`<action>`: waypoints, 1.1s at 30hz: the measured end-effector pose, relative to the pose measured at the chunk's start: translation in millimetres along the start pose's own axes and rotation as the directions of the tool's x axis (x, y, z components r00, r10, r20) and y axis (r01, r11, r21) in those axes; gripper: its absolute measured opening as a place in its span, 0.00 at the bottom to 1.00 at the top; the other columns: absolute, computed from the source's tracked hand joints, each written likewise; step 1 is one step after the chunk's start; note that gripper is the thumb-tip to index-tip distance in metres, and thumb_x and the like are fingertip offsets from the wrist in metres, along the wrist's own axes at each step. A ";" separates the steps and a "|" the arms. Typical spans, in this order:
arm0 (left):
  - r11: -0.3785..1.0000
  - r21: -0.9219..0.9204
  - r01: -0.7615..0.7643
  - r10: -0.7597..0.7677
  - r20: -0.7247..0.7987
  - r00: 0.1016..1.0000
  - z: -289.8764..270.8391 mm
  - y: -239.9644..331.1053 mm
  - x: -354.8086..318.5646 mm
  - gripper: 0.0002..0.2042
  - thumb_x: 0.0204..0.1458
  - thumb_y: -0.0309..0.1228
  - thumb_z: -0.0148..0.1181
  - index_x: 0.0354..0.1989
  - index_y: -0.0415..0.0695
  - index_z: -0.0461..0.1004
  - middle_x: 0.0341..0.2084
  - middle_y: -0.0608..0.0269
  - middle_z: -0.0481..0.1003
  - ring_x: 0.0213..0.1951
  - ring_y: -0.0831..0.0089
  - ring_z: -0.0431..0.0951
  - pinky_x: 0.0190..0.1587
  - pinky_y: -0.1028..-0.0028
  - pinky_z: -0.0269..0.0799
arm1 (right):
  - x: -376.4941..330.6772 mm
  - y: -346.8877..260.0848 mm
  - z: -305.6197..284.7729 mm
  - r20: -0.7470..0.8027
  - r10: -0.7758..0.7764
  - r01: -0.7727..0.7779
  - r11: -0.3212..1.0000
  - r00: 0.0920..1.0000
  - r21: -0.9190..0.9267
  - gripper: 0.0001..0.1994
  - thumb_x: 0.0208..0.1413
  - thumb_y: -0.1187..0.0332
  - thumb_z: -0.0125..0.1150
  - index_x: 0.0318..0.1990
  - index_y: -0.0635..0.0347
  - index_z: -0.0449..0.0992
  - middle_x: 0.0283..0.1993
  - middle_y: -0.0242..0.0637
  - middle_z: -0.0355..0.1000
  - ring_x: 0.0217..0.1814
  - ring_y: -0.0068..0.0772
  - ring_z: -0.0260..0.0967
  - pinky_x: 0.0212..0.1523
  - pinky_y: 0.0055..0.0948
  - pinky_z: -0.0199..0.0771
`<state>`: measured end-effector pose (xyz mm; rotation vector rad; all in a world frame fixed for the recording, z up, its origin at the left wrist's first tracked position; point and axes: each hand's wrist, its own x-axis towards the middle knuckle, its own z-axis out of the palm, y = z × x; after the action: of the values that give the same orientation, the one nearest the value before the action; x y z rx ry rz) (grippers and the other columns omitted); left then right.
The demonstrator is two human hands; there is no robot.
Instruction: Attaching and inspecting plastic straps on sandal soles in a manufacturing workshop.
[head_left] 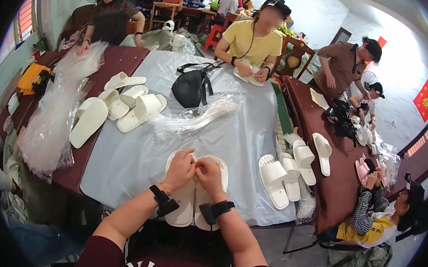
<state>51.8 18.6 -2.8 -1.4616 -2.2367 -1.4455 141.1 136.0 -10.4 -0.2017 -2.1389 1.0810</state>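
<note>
Head-height fisheye, facing down and ahead

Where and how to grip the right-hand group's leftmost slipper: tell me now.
Grip the slipper by its heel, probably best from the near side with the right hand: the bare heel faces that way, clear of the strap, while another slipper crowds its right.

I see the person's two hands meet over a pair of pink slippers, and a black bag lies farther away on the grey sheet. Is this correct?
Not fully: the pair of slippers is white, not pink, as the head view shows. The left hand and right hand meet over it, and the black bag lies farther away on the grey sheet.
</note>
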 end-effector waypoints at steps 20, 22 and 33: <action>0.975 -0.072 0.210 -0.213 -0.036 0.977 -67.3 52.8 -50.0 0.10 0.53 0.33 0.58 0.37 0.39 0.72 0.28 0.52 0.74 0.30 0.52 0.76 0.32 0.63 0.72 | 78.4 -59.6 -114.6 -0.691 0.051 -0.030 0.999 0.722 0.042 0.31 0.61 0.68 0.48 0.69 0.67 0.44 0.69 0.56 0.48 0.70 0.45 0.48 0.66 0.36 0.49; 0.972 0.175 0.157 -0.181 0.131 0.975 -61.0 59.2 -60.4 0.13 0.55 0.40 0.56 0.38 0.41 0.74 0.23 0.52 0.76 0.27 0.53 0.78 0.30 0.63 0.73 | 100.5 -135.2 -165.3 -0.787 -0.060 0.069 0.997 0.614 -0.022 0.35 0.63 0.66 0.46 0.70 0.67 0.34 0.72 0.56 0.39 0.73 0.44 0.42 0.68 0.34 0.44; 0.870 0.486 0.078 -0.234 0.269 0.934 -6.4 25.5 -50.4 0.19 0.53 0.44 0.55 0.21 0.39 0.76 0.14 0.51 0.74 0.21 0.55 0.78 0.23 0.61 0.74 | 67.4 -104.9 -244.6 -0.282 -0.240 0.013 0.782 0.929 -0.623 0.17 0.54 0.68 0.57 0.50 0.66 0.73 0.46 0.51 0.72 0.50 0.53 0.67 0.50 0.36 0.68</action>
<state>95.4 -17.1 -9.6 -1.4451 -2.6997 -0.6323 272.2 254.7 199.5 -0.5017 -2.0638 0.2019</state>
